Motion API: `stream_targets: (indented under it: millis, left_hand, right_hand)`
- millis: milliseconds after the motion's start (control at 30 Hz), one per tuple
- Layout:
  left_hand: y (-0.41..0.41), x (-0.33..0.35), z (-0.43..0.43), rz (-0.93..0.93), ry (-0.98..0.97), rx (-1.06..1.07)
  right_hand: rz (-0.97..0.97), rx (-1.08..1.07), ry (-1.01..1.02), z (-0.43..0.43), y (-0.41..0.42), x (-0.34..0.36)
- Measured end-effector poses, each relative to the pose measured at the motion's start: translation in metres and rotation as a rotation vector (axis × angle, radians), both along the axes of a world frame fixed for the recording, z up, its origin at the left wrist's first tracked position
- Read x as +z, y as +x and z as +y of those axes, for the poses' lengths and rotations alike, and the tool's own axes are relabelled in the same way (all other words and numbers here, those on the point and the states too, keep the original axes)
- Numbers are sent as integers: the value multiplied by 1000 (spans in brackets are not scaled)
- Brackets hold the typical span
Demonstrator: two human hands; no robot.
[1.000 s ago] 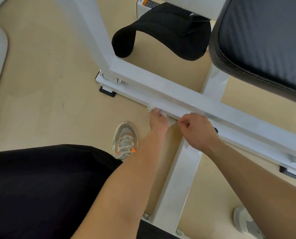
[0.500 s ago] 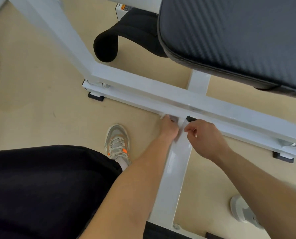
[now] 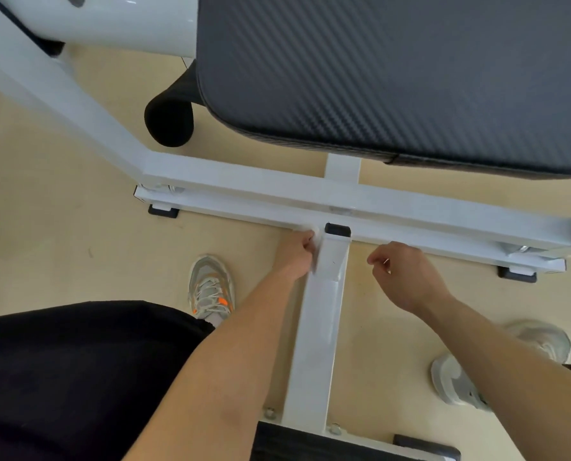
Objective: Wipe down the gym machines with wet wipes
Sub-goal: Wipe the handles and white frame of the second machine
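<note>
A white wet wipe [image 3: 314, 242] is pressed to the left side of a gym machine's white frame bar [image 3: 317, 344], just below its joint with the cross beam [image 3: 427, 207]. The strip lies lengthwise along the bar. The left hand [image 3: 294, 259] has its fingers [image 3: 307, 242] curled round the wipe, forearm reaching forward beside the bar. The right hand [image 3: 407, 277] hovers right of the bar, fingers loosely curled, holding nothing visible. A black padded seat [image 3: 393, 71] overhangs the beige floor [image 3: 61, 227].
</note>
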State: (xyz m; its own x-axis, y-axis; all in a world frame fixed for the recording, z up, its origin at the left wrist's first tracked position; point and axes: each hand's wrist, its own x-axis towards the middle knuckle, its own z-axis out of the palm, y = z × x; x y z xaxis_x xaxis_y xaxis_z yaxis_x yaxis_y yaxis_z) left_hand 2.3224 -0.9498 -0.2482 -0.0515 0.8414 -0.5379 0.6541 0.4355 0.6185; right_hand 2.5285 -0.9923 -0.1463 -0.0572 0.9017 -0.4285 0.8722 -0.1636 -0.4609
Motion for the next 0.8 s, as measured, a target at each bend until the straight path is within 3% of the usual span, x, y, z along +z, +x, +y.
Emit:
stream_targets:
  millis: [300,633,800]
  left_hand:
    - [-15,35,-40,-82,-13,195]
    - [41,99,-94,-332,-69,222]
    - [71,101,-87,-514,-146,318]
  right_hand:
    - [25,-78,-9,-18,-1,1]
    - [418,-187,-12,-86,-32,2]
    - [460,-309,15,-78,3,-8]
